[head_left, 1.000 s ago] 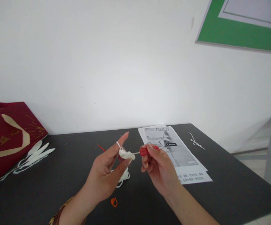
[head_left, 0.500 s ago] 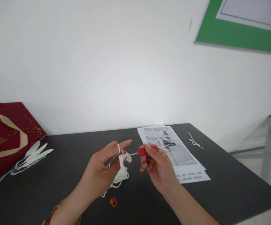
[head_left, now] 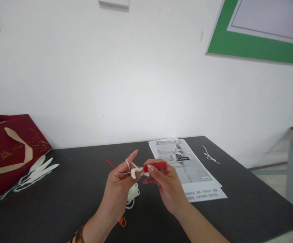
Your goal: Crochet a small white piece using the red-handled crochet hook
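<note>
Over the black table (head_left: 60, 202) my left hand (head_left: 118, 189) pinches a small white crocheted piece (head_left: 134, 173), with white yarn looped over its raised forefinger. More white yarn (head_left: 132, 195) hangs from the piece down to the table. My right hand (head_left: 165, 184) grips a crochet hook with a red handle (head_left: 156, 166); the metal tip passes through the white piece. Both hands are close together, fingers nearly touching.
Printed instruction sheets (head_left: 187, 168) lie right of the hands, a short white yarn scrap (head_left: 210, 156) beyond them. A dark red bag (head_left: 6, 152) and white petal-shaped pieces (head_left: 34, 170) sit at the left. An orange stitch marker (head_left: 122, 221) and a red stick (head_left: 110, 163) lie on the table.
My right hand has moved left, pushing the hook's tip through the white piece. My left forefinger has tilted up again. The camera has tipped slightly upward.
</note>
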The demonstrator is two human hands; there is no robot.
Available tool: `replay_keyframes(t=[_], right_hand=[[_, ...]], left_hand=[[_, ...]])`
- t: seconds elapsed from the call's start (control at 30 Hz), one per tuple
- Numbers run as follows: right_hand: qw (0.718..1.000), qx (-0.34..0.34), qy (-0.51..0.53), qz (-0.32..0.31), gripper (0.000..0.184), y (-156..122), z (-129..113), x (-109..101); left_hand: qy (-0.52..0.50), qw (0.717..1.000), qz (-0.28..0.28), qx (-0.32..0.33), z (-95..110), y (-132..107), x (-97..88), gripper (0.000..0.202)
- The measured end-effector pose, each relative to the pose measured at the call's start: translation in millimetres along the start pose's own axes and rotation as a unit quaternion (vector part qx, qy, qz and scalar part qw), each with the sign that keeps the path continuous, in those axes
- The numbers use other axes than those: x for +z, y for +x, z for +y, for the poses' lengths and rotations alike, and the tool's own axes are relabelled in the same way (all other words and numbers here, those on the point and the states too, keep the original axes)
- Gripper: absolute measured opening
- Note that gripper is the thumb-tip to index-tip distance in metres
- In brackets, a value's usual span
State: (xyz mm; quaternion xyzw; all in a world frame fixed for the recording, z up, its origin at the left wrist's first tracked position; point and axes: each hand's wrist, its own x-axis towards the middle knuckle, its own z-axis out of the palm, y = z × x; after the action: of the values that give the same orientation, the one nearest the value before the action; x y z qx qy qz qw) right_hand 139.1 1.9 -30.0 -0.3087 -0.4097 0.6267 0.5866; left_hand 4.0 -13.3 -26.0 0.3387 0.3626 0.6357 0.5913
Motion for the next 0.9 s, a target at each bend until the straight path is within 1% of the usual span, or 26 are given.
replay_keyframes(t=[0.17, 0.3, 0.37, 0.43, 0.47, 0.53, 0.6, 0.63, 0.7, 0.8, 0.87, 0.9], right_hand=[[0.999, 0.037, 0.000, -0.004, 0.021, 2, 1, -1], [0.999, 0.052, -0.001, -0.001, 0.026, 4, 2, -2], [0.999, 0.049, 0.003, 0.005, 0.027, 5, 0, -2], [0.999, 0.045, 0.012, 0.005, 0.025, 7, -3, -4], [0.999, 0.044, 0.017, -0.001, 0.024, 8, -6, -6], [0.998, 0.052, 0.031, -0.022, 0.022, 11, -11, -11], [0.995, 0.074, 0.049, -0.051, 0.022, 13, -17, -17], [0.992, 0.085, 0.060, -0.068, 0.022, 14, -19, -20], [0.989, 0.093, 0.078, -0.089, 0.020, 16, -24, -25], [0.986, 0.090, 0.099, -0.104, 0.018, 18, -28, -29], [0.985, 0.089, 0.109, -0.103, 0.017, 19, -28, -30], [0.984, 0.088, 0.114, -0.101, 0.017, 19, -27, -31]], left_hand=[[0.074, 0.997, -0.006, 0.011, -2, 0, -1.5, 0.049], [0.110, 0.993, -0.018, 0.037, -2, 1, 0.0, 0.049], [0.102, 0.993, -0.048, 0.026, 1, 2, -0.5, 0.051], [0.089, 0.990, -0.105, -0.018, 8, 4, -4.3, 0.051], [0.088, 0.985, -0.141, -0.048, 12, 6, -8.1, 0.048], [0.090, 0.970, -0.199, -0.103, 22, 13, -19.3, 0.035], [0.108, 0.958, -0.234, -0.127, 32, 22, -33.3, 0.024], [0.121, 0.953, -0.244, -0.133, 35, 26, -40.0, 0.024], [0.171, 0.934, -0.274, -0.153, 41, 33, -50.4, 0.027], [0.283, 0.888, -0.320, -0.171, 46, 38, -55.4, 0.026], [0.360, 0.856, -0.335, -0.161, 46, 38, -53.9, 0.026], [0.394, 0.842, -0.337, -0.151, 46, 39, -52.7, 0.031]])
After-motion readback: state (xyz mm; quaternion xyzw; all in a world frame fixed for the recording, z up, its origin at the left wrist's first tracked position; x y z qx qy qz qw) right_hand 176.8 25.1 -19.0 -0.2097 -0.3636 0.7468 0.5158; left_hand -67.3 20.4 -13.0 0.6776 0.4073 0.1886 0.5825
